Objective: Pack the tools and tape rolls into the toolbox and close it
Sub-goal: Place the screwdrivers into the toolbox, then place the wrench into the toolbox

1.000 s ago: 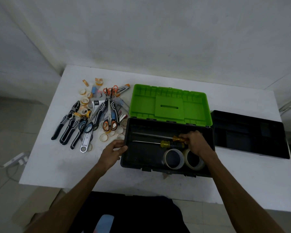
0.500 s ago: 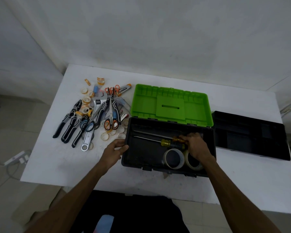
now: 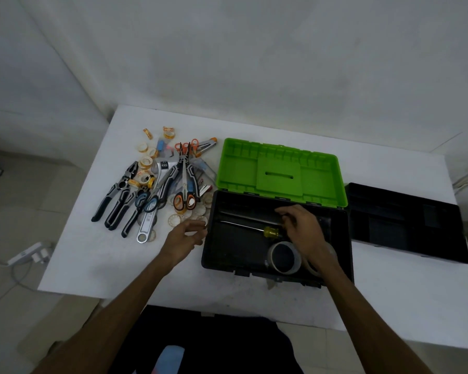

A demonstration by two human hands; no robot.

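The black toolbox lies open on the white table, its green lid folded back. Inside are a yellow-handled screwdriver, a second screwdriver behind it, and two tape rolls at the front. My right hand is inside the box over the screwdriver handles, fingers loosely bent, and hides the second handle. Just left of the box's edge, my left hand hovers with relaxed fingers. A pile of pliers, scissors, a wrench and small tape rolls lies to the left.
A black tray sits right of the toolbox. The table's front edge runs close to my body. A power strip and cable lie on the floor at the left. A wall stands behind the table.
My right hand slid left along the screwdrivers, which stayed put. My left hand came off the toolbox's left edge and its fingers spread.
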